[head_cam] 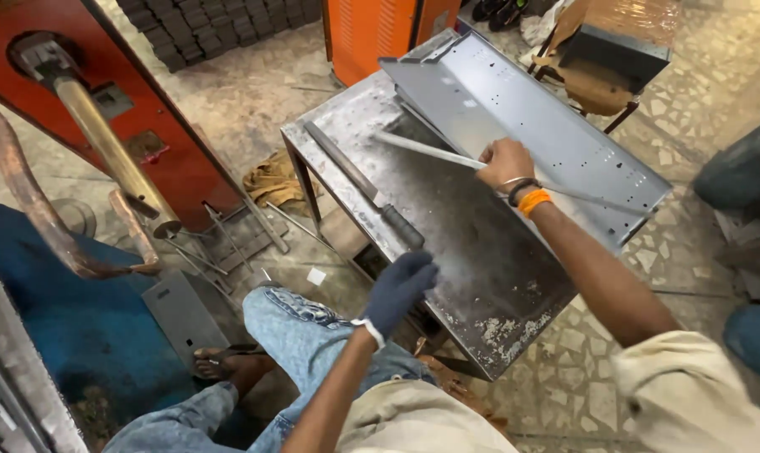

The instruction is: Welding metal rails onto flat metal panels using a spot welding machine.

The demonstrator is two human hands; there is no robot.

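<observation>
At a worn steel workbench (481,277), a bare right hand (504,162) grips a thin metal strip (430,149) lying across a grey punched panel (523,117) while the gloved left hand (399,288) hovers loosely curled, holding nothing; sharp edges could cut the ungloved hand if the strip slips

Two hands are showing in the head view: one left hand (399,288) wearing a dark blue glove and one bare right hand (503,162) carrying two wristbands, one black (519,188) and one orange (533,200). One steel worktop (481,277) is bearing one grey sheet-metal panel (531,117), one thin pale rod (430,149) and one long flat bar (340,164) ending in one dark handle (402,226). On the floor, one brown rag (273,178) and one small grey plate (183,315) are lying, with one orange cabinet (372,29) and one red machine (145,134) standing behind.
</observation>
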